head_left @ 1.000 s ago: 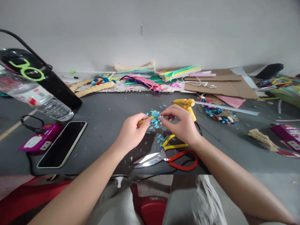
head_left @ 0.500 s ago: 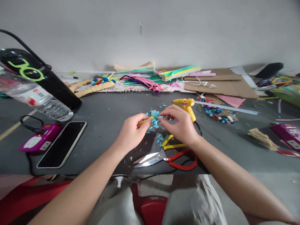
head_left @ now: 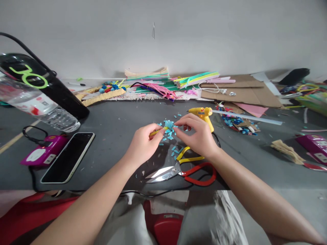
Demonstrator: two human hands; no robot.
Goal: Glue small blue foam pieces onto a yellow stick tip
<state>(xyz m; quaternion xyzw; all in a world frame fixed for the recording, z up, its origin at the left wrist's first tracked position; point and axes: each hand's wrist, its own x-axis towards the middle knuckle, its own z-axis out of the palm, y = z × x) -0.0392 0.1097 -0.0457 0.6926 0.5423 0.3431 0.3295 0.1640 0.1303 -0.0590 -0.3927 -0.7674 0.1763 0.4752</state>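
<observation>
My left hand (head_left: 145,141) pinches a thin yellow stick (head_left: 154,132) between thumb and fingers. At the stick's right end sits a cluster of small light-blue pieces (head_left: 169,124). My right hand (head_left: 195,134) has thumb and index fingertip brought together at the right side of that cluster; what exactly lies between the tips is too small to make out. Loose blue pieces (head_left: 174,149) are scattered on the dark table (head_left: 112,146) under and around both hands. Below the right hand lie scissors (head_left: 168,173) with red handles and yellow-handled pliers (head_left: 190,159).
A yellow glue gun (head_left: 204,114) with a long glue stick lies behind my right hand. To the left are a phone (head_left: 68,157), a purple power socket (head_left: 49,149), a water bottle (head_left: 38,102) and a black container (head_left: 63,92). Pipe cleaners (head_left: 196,80) and cardboard (head_left: 237,90) line the wall.
My right fingertips have shifted very slightly at the blue cluster. The left hand keeps its hold on the yellow stick, and the tools lie where they were.
</observation>
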